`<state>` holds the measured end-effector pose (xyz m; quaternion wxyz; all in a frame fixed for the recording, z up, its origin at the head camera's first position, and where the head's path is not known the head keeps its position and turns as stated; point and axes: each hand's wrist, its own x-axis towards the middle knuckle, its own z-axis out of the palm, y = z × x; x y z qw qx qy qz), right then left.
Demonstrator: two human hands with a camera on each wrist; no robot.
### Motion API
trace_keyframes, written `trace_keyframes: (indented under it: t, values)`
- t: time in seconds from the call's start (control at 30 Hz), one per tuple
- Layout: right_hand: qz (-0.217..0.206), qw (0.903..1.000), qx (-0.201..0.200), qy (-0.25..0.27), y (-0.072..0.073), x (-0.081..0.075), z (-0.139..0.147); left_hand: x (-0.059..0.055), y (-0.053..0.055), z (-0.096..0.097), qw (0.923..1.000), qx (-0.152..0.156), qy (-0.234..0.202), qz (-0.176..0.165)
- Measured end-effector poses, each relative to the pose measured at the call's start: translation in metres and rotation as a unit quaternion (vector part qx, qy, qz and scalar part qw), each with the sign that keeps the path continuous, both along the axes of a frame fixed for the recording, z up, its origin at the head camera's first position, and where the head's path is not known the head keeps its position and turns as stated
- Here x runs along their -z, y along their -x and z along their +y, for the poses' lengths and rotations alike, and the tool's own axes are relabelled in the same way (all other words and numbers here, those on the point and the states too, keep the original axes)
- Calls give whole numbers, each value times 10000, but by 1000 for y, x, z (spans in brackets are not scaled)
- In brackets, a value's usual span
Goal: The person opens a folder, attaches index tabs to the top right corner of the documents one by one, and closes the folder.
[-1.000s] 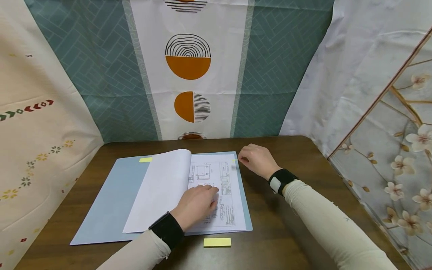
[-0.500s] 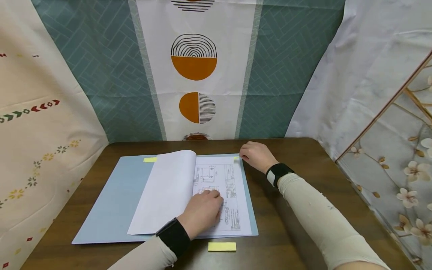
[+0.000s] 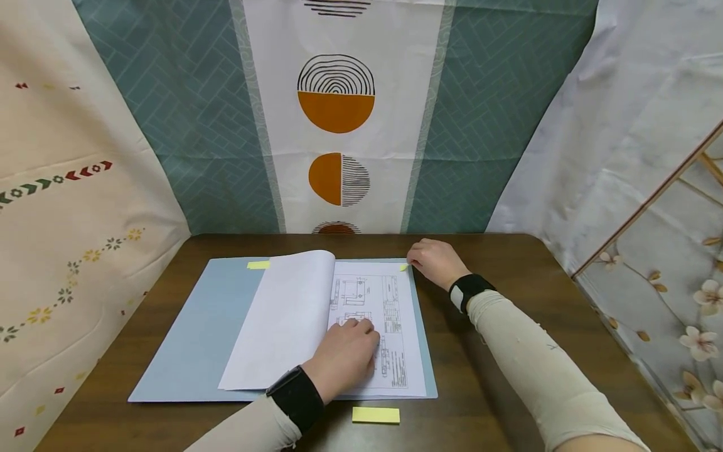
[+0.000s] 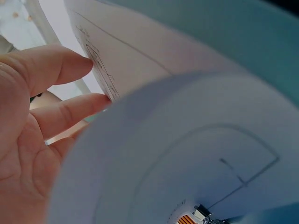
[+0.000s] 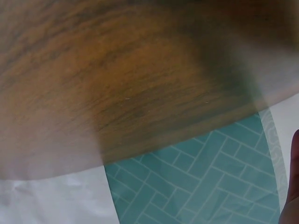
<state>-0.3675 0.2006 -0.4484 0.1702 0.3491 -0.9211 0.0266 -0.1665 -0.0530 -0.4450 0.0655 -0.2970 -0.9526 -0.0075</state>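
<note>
An open light-blue folder (image 3: 181, 339) holds white sheets, one turned over to the left as a blank curled page (image 3: 282, 326). To its right lies a printed page of technical drawings (image 3: 395, 295). My left hand (image 3: 347, 355) rests on that page, palm down; the left wrist view shows its thumb and fingers (image 4: 70, 112) stretched out against the paper. At the page's top right corner, my right hand (image 3: 437, 260) pinches a small yellow sticky note (image 3: 403, 267). The right wrist view shows only one finger (image 5: 292, 182) at its edge.
Another yellow sticky note (image 3: 258, 265) sticks out at the turned page's upper left. A yellow sticky-note pad (image 3: 375, 415) lies on the brown wooden table (image 3: 480, 402) in front of the folder. Patterned cloths (image 3: 361, 113) hang behind and at both sides.
The right hand stays at the page's top right corner, where the small sticky note now sits tilted at its fingertips. The left hand keeps its place on the page; the head view shifts slightly.
</note>
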Motion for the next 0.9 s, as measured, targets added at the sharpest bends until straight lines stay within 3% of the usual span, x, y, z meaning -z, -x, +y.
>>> trace_keyframes:
  t: [0.27, 0.73, 0.9]
  values:
    - [-8, 9997, 240, -75, 3, 2, -3, -2, 2, 1, 9999, -18, -31, -113]
    - [24, 9993, 189, -324, 5, 13, 0, -2, 4, 2, 9999, -20, 21, -131]
    - [-18, 9989, 457, -93, 3, 12, -2, -3, 3, 2, 9999, -31, 30, -120]
